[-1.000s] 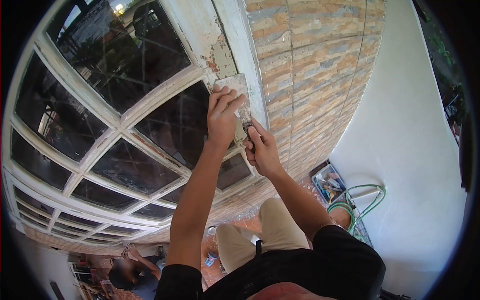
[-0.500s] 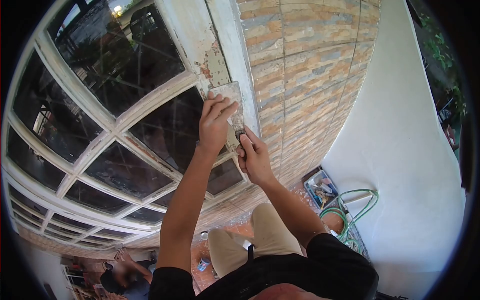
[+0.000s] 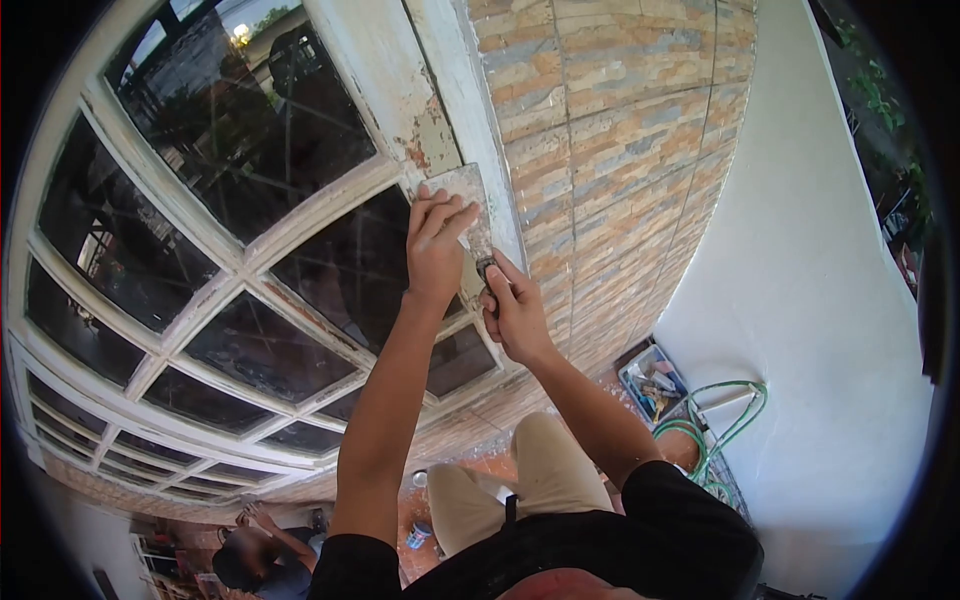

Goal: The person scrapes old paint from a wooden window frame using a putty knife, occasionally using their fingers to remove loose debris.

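Note:
A scraper (image 3: 468,186) with a wide, stained metal blade lies against the peeling painted frame of a paned window (image 3: 424,118). Around its dark handle, my right hand (image 3: 515,308) is closed, below the blade. My left hand (image 3: 438,240) presses its fingertips on the blade's face, fingers stretched out and slightly bent. Bare patches and flaking paint show on the frame just above the blade. The blade hides the wood beneath it.
Stone-patterned wall tiles (image 3: 620,130) border the frame on the right, then a white wall (image 3: 800,300). On the floor are a tool bin (image 3: 652,384), a green hose (image 3: 705,450) and a small can (image 3: 418,535). Another person (image 3: 262,555) works at the lower left.
The whole view has shifted slightly, so the window and my arms appear a little farther right. Both hands keep the same hold on the scraper, which stays at nearly the same spot on the frame.

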Motion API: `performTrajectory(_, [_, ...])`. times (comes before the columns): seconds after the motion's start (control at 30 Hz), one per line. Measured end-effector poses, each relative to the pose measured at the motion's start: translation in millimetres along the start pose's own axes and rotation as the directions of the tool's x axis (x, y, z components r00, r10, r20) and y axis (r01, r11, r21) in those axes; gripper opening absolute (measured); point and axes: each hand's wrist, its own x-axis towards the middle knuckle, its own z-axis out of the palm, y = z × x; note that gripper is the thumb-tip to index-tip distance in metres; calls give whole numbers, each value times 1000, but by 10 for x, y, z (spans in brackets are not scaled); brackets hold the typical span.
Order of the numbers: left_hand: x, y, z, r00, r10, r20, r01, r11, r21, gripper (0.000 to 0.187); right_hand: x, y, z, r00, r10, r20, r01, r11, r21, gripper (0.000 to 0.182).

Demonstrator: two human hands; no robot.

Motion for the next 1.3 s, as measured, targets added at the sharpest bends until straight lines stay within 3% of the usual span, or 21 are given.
performTrajectory(0.23, [-33,11,-55,999,23,40,-24,1000,19,48,-57,-19,40,999,-6,35,7,1000,-22,49])
performTrajectory(0.33, [46,-31,-78,998,53,18,-54,998,21,49,-73,-32,130,1000,24,-4,-24,997,69,50])
performTrajectory(0.43, [-75,39,-70,1000,-12,19,12,1000,7,48,-6,42,-51,998,3,60,-2,1000,-4,51])
performTrajectory(0.53, [24,27,-48,1000,-4,2,4,1000,19,48,81,52,-20,999,-28,29,30,998,-52,51])
performTrajectory(0.67, [191,3,-120,999,16,-36,-15,999,35,40,31,-113,89,998,-33,56,33,999,-5,51])
performTrajectory(0.83, [-13,-37,-34,999,40,13,-40,999,3,48,2,30,10,999,-41,9,42,998,-39,51])
performTrajectory(1.3, [-13,-44,-24,999,47,-11,-46,998,30,41,35,47,-25,999,-41,6,41,998,-54,48])
